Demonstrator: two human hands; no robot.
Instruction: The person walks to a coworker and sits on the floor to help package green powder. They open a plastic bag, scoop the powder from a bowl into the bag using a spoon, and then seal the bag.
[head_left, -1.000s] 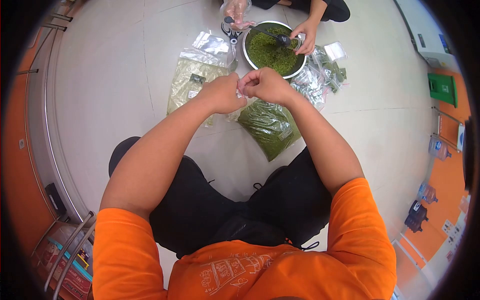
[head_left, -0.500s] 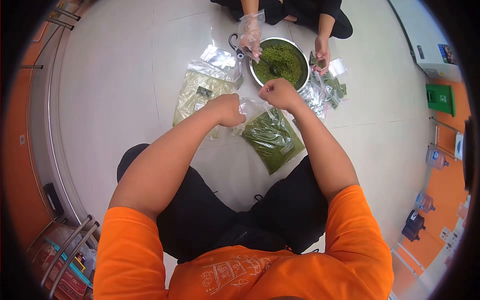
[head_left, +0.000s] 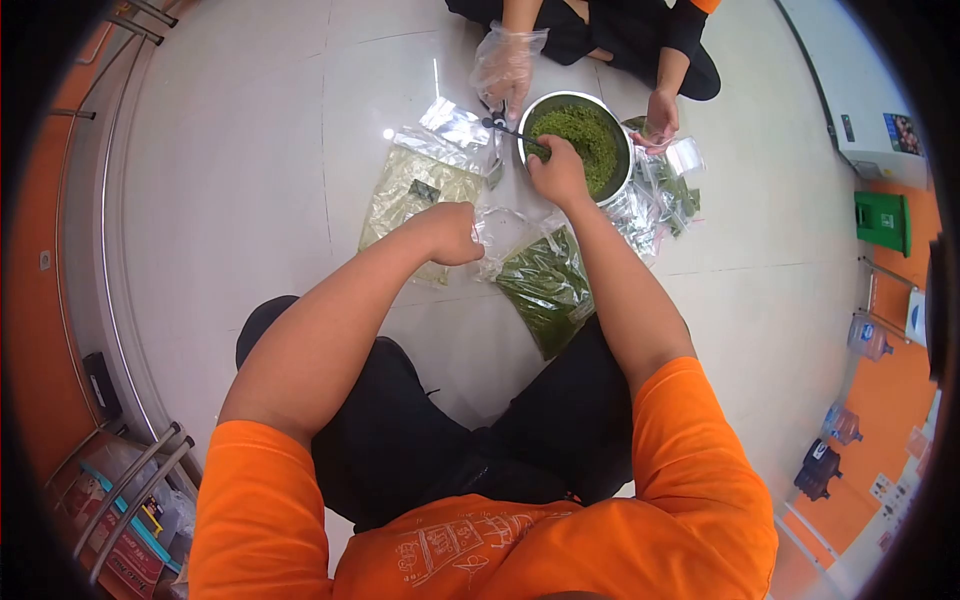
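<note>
My left hand (head_left: 455, 234) is closed on the upper edge of a clear plastic bag (head_left: 545, 290) filled with green contents. At the near left rim of the metal bowl (head_left: 627, 165), my right hand (head_left: 560, 176) has its fingers closed around a dark spoon (head_left: 520, 135), whose handle points left over the rim. The spoon's head is hidden. Chopped green material (head_left: 585, 135) lies in the bowl. A second, paler plastic bag (head_left: 400, 195) lies flat on the floor beside my left hand.
Another person's gloved hand (head_left: 503, 70) is just beyond the bowl, and their other hand (head_left: 660, 118) is at its right. Plastic packets (head_left: 640, 215) with green leaves lie right of the bowl. A shiny packet (head_left: 455, 122) lies above the pale bag.
My right hand has moved forward to the bowl and closed on the spoon. The other person's gloved hand has let go of it and drawn back. My left hand still grips the bag.
</note>
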